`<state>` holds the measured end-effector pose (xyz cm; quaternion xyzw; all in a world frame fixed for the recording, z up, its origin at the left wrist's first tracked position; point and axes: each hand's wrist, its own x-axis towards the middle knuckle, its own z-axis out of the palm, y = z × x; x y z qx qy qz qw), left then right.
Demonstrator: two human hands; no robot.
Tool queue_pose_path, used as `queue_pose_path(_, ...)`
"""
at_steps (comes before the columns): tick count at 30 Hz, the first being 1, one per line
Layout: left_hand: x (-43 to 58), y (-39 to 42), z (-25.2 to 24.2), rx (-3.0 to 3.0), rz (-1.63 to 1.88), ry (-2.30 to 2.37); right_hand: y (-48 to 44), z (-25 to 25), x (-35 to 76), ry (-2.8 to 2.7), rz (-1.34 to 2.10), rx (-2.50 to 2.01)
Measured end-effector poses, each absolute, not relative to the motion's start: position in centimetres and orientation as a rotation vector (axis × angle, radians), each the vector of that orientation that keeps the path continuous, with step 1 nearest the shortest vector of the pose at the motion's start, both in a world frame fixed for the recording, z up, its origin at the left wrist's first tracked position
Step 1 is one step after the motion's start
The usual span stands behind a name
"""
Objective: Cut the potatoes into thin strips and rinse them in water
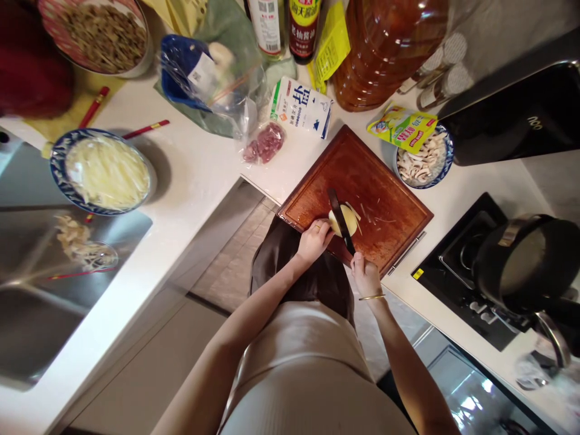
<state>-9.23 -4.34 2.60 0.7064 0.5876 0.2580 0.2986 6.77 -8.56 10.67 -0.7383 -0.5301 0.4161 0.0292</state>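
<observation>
My right hand, a thin gold bracelet at the wrist, grasps the handle of a dark knife whose blade crosses a pale yellow, rounded vegetable on the near part of a reddish-brown cutting board. The fingers of my left hand bend against the vegetable's left side; I cannot tell how tightly they close on it. Thin pale strips lie to the right of the blade. The board sits at a slant on the corner of the white table, its left corner jutting past the edge. Just beyond it, toward the far left, lie a small clear bag of red meat and a white printed packet; farther off stands a big bottle of amber-brown liquid. To the right, a yellow packet overlaps the far side of a bowl of sliced mushrooms, while a black pan sits on the cooktop. Well to the left, near the metal sink, a blue-patterned bowl holds pale yellow shreds, with 2 red sticks angled beyond its rim.
</observation>
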Motion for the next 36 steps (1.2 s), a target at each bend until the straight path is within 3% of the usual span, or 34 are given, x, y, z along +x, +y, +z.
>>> queue_pose_path(25, -9.2, -4.2, 2.9, 1.888, 0.664, 1.550, -7.9, 10.7, 7.2, -1.676, 1.299, -2.359)
queue_pose_path(36, -9.3, -4.1, 3.0, 1.871, 0.648, 1.548, -8.3, 5.9, 7.1, -1.719, 1.154, -2.368)
